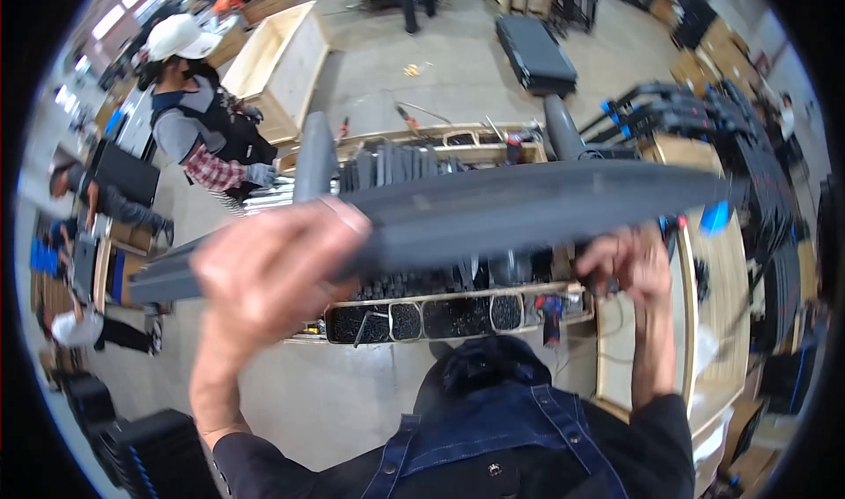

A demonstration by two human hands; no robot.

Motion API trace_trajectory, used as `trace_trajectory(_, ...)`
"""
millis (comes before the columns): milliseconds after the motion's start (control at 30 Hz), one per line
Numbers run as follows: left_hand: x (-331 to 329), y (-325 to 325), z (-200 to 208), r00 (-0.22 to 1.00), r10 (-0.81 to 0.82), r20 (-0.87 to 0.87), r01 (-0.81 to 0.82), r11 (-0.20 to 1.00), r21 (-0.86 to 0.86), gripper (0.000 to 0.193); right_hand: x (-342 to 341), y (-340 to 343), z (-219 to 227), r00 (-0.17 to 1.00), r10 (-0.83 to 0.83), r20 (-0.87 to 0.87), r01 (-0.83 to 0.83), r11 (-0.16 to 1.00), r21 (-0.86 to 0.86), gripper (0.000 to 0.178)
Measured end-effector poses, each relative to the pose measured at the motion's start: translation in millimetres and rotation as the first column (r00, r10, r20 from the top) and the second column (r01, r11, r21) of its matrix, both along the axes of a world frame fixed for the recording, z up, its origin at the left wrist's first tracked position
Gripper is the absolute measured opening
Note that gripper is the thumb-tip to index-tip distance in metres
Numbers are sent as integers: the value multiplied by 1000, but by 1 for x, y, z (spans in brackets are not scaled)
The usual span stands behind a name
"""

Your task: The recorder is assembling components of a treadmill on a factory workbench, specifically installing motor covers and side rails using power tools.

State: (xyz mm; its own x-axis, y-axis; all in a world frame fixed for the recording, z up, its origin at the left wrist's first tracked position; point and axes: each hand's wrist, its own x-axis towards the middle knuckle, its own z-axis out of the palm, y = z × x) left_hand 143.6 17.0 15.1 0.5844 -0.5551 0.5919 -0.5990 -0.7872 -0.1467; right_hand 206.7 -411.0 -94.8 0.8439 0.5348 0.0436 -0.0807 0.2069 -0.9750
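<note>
A long dark grey beam (pixel 493 209) with a tapered right end spans the head view, smeared a little by motion. My left hand (pixel 273 261) is closed round its left part, and the beam's left end sticks out past my wrist. Just under the beam's right part is my right hand (pixel 629 266), fingers curled in; whether they touch the beam or pinch something small, I cannot make out. Behind the beam stand two grey posts, a left post (pixel 315 156) and a right post (pixel 562 129). Below it runs a wooden bench tray (pixel 471 298) with black bins of small parts (pixel 393 321).
A power drill (pixel 551 319) hangs at the tray's near edge. A co-worker (pixel 198 112) in a white cap stands at the left by a wooden crate (pixel 277 68). Wooden shelving (pixel 726 297) and stacked black frames (pixel 761 165) flank the right. A dark panel stack (pixel 537 55) lies on the floor behind.
</note>
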Motion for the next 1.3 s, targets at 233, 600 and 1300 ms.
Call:
trace_trajectory(233, 149, 7, 35, 945, 264, -192, -268, 963, 6, 56, 61, 69, -219, 701, 137, -700, -196, 981, -3, 44)
trace_trajectory(600, 472, 49, -99, 741, 432, -514, -464, 883, 73, 75, 117, 88, -442, 433, -173, -884, 837, 441, 324, 46)
trace_trajectory(1300, 222, -32, -331, 557, 339, -758, -423, 902, 92, 44, -178, -60, -559, 545, -511, -665, 481, 840, -251, 42)
